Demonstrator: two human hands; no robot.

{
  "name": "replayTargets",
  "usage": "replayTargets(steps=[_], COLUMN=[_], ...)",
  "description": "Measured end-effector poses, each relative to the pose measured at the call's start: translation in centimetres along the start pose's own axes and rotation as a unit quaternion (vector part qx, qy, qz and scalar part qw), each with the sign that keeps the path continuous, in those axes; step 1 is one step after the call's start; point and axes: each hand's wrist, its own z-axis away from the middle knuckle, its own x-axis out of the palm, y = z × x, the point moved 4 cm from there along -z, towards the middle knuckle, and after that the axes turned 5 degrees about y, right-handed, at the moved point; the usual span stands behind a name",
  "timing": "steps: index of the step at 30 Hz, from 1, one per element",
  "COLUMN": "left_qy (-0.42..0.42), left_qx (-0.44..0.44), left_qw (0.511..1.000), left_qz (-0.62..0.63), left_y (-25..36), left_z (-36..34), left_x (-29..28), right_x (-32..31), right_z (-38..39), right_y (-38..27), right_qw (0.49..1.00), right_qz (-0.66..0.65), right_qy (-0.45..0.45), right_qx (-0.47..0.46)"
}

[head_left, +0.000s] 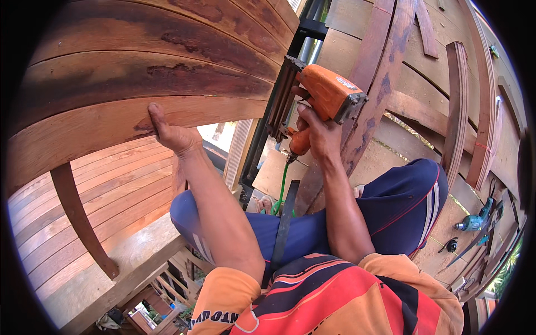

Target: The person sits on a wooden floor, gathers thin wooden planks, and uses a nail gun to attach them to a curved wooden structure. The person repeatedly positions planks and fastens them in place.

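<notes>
My right hand (319,131) is wrapped round the grip of an orange air nail gun (332,89). Its dark magazine (281,111) faces the board wall, and a green air hose (282,187) runs down from the handle. My left hand (176,134) grips the lower edge of a reddish-brown wooden board (92,120), the lowest one of the wall. The thumb lies on the board's face; the other fingers are hidden behind it. Above it, dark-stained boards (139,72) sit edge to edge.
Long timber planks (385,84) lie over sheet flooring on the right. A teal drill (474,220) rests at far right. A black metal post (259,145) stands between wall and nail gun. Below the board are a plank surface (128,190) and a slanting wooden strut (81,218).
</notes>
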Motion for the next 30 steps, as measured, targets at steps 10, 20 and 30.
replayTargets(steps=[10,20,30], left_qy=[0.074,0.092,0.029], left_qx=[0.079,0.025,-0.147], left_qw=[0.994,0.981,0.985], left_qz=[0.011,-0.170,-0.082], left_y=[0.4,-2.3,-14.1], left_z=[1.3,10.5,5.3], left_x=[1.2,-1.6,-3.4], right_x=[-0.9,-0.2,-2.1], right_z=[2.6,0.8,-2.7], right_y=[-1.5,-1.6,-6.6], right_qw=[0.994,0.997,0.996], right_qz=[0.094,0.045,0.014], right_qy=[0.019,0.005,-0.003], right_qx=[-0.047,-0.057,-0.083])
